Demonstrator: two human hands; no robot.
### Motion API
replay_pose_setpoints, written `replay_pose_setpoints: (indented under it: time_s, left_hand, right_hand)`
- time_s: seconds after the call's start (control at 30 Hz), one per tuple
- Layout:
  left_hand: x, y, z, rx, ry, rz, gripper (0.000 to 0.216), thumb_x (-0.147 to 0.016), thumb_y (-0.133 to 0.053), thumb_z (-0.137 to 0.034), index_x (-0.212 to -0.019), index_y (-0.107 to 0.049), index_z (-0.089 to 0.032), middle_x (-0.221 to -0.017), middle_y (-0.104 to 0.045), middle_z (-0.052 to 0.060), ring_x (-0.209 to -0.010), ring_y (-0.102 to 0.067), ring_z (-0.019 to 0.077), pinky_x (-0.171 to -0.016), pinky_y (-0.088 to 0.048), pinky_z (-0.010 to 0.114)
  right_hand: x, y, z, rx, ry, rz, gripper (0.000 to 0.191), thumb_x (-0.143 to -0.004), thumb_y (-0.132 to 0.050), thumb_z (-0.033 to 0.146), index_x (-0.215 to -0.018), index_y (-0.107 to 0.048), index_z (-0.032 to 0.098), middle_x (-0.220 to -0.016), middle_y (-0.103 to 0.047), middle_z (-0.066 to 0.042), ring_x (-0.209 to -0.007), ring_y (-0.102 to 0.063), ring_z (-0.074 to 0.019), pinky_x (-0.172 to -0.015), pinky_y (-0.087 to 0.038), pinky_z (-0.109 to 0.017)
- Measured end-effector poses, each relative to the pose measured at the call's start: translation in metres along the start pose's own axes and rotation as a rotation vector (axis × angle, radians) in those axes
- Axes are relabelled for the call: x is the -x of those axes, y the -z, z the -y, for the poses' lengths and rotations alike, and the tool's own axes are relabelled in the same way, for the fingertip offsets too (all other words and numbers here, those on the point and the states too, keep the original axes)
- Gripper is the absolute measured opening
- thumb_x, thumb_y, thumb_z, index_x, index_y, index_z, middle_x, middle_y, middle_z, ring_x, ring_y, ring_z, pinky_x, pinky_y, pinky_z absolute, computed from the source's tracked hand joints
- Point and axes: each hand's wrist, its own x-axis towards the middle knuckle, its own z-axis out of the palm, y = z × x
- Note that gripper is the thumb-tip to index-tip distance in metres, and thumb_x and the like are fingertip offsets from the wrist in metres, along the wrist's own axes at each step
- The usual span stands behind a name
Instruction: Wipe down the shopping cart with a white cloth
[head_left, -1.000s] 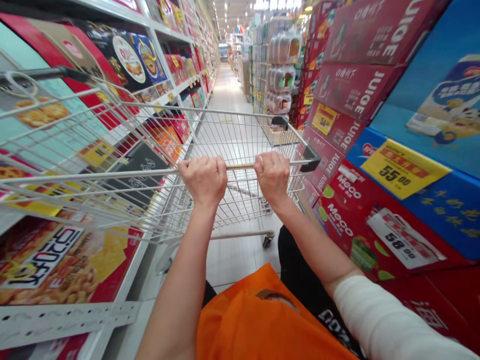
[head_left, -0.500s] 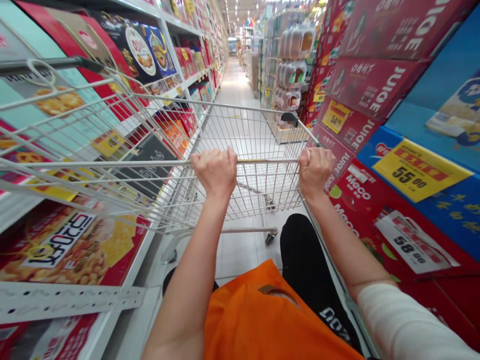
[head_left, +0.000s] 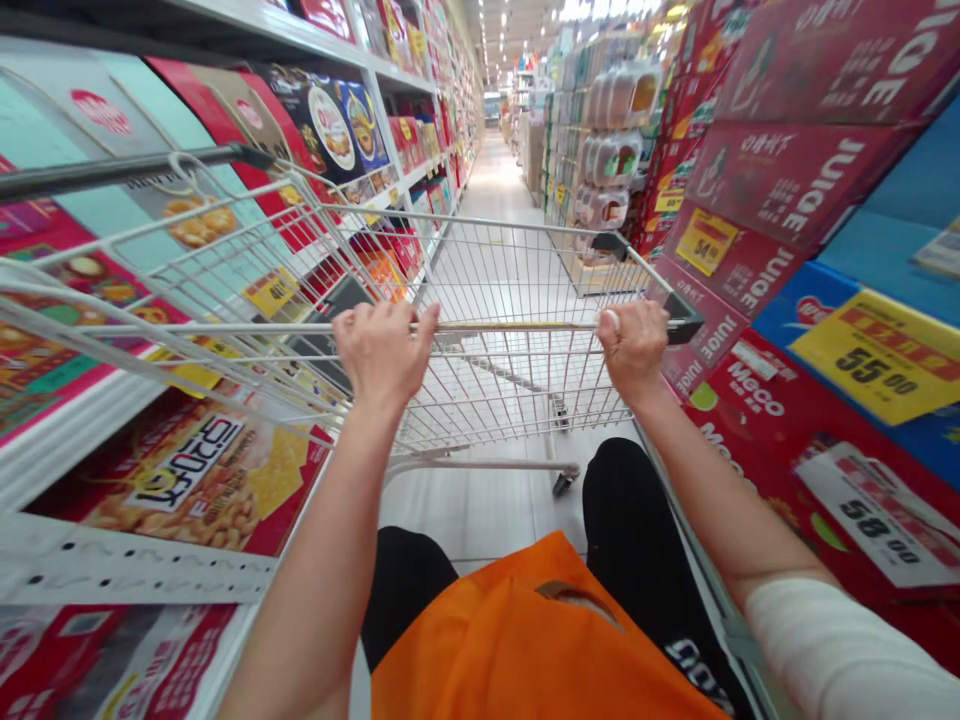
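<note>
The left hand (head_left: 384, 350) and right hand (head_left: 634, 345) are set well apart, each grip wrapped tightly around the cart handle (head_left: 510, 326). The shopping cart (head_left: 517, 270) stands in the aisle directly ahead, between the shelf (head_left: 112, 572) and the stacked juice cartons (head_left: 780, 180).

I see a bright, evenly lit aisle under ceiling lights (head_left: 501, 20) at upper centre; edges bow strongly and shelves (head_left: 112, 560) at lower left smear.

Both arms reach forward to the cart handle (head_left: 510, 326).
The left hand (head_left: 384, 352) lies over it left of the middle, fingers bent loosely across; the right hand (head_left: 636, 345) is fisted round its right end, wrist straight, both forearms bare.
</note>
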Motion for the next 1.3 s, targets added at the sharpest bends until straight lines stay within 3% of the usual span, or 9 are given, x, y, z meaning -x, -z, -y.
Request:
replay_pose_setpoints:
  time_s: [0.1, 0.23, 0.37, 0.57, 0.67, 0.87, 1.1, 1.2, 1.3]
  left_hand:
    - [-0.002, 0.013, 0.04, -0.019, 0.032, 0.001, 0.045, -0.096, -0.033, -0.054, -0.064, -0.047, -0.025, -0.075, -0.061, 0.007, -0.087, -0.05, 0.0259, -0.089, -0.027, 0.046]
    - [-0.004, 0.01, 0.049, -0.016, 0.087, -0.017, 0.049, -0.095, -0.033, -0.055, -0.058, -0.042, -0.024, -0.07, -0.058, 0.007, -0.083, -0.049, 0.0261, -0.087, -0.027, 0.046]
    - [-0.006, 0.0, 0.037, -0.011, 0.124, -0.071, 0.052, -0.095, -0.034, -0.057, -0.056, -0.045, -0.024, -0.064, -0.057, 0.006, -0.081, -0.049, 0.0259, -0.087, -0.028, 0.046]
    - [-0.001, -0.002, 0.026, -0.02, 0.132, -0.142, 0.052, -0.096, -0.034, -0.056, -0.058, -0.049, -0.024, -0.063, -0.057, 0.006, -0.08, -0.05, 0.0259, -0.086, -0.029, 0.046]
    - [0.004, 0.0, 0.019, -0.019, 0.131, -0.149, 0.05, -0.096, -0.036, -0.054, -0.06, -0.05, -0.024, -0.065, -0.058, 0.006, -0.08, -0.047, 0.0254, -0.086, -0.029, 0.046]
    - [0.016, 0.005, 0.01, -0.028, 0.102, -0.126, 0.045, -0.096, -0.036, -0.053, -0.065, -0.05, -0.025, -0.07, -0.057, 0.006, -0.08, -0.044, 0.0245, -0.086, -0.027, 0.046]
    - [0.025, 0.0, -0.016, 0.084, 0.18, -0.178, 0.04, -0.096, -0.037, -0.05, -0.068, -0.052, -0.025, -0.073, -0.054, 0.006, -0.087, -0.044, 0.0259, -0.091, -0.024, 0.048]
    - [0.025, -0.004, -0.028, 0.111, 0.211, -0.19, 0.04, -0.096, -0.037, -0.048, -0.067, -0.052, -0.025, -0.073, -0.055, 0.006, -0.087, -0.043, 0.0258, -0.092, -0.024, 0.049]
    - [0.025, -0.007, -0.038, 0.112, 0.237, -0.175, 0.04, -0.097, -0.036, -0.045, -0.067, -0.052, -0.024, -0.074, -0.057, 0.006, -0.087, -0.044, 0.0257, -0.092, -0.023, 0.049]
  right_hand:
    - [0.004, -0.002, -0.034, 0.038, -0.069, -0.096, 0.051, -0.099, -0.028, 0.055, -0.072, -0.058, 0.024, -0.072, -0.063, -0.011, -0.075, -0.05, -0.0228, -0.072, -0.034, -0.038]
    - [0.003, -0.012, -0.034, 0.066, -0.186, -0.204, 0.051, -0.1, -0.026, 0.052, -0.073, -0.056, 0.023, -0.074, -0.063, -0.015, -0.074, -0.047, -0.0241, -0.071, -0.032, -0.04]
    - [-0.001, -0.025, 0.021, 0.046, -0.22, -0.228, 0.041, -0.101, -0.031, 0.044, -0.079, -0.058, 0.022, -0.078, -0.061, -0.011, -0.08, -0.049, -0.024, -0.075, -0.036, -0.04]
    - [-0.014, -0.038, 0.134, -0.197, -0.197, -0.066, 0.034, -0.1, -0.033, 0.033, -0.089, -0.064, 0.022, -0.079, -0.054, -0.008, -0.087, -0.051, -0.0238, -0.085, -0.041, -0.046]
    - [-0.018, -0.037, 0.156, -0.251, -0.142, 0.025, 0.033, -0.1, -0.034, 0.033, -0.091, -0.064, 0.023, -0.08, -0.055, -0.008, -0.088, -0.051, -0.0234, -0.088, -0.041, -0.046]
    - [-0.013, -0.027, 0.097, -0.237, 0.058, 0.143, 0.033, -0.1, -0.033, 0.038, -0.093, -0.062, 0.023, -0.086, -0.06, -0.006, -0.089, -0.053, -0.0206, -0.092, -0.038, -0.042]
    - [-0.006, -0.023, 0.01, -0.082, -0.182, -0.042, 0.042, -0.1, -0.027, 0.042, -0.088, -0.061, 0.02, -0.083, -0.058, -0.009, -0.088, -0.054, -0.0231, -0.086, -0.04, -0.044]
    - [-0.009, -0.029, 0.017, -0.05, -0.292, -0.128, 0.043, -0.101, -0.025, 0.039, -0.088, -0.061, 0.018, -0.085, -0.058, -0.01, -0.089, -0.053, -0.0241, -0.085, -0.041, -0.046]
    - [-0.013, -0.032, 0.061, -0.071, -0.293, -0.145, 0.039, -0.101, -0.028, 0.035, -0.089, -0.061, 0.019, -0.085, -0.057, -0.01, -0.091, -0.053, -0.0247, -0.087, -0.041, -0.047]
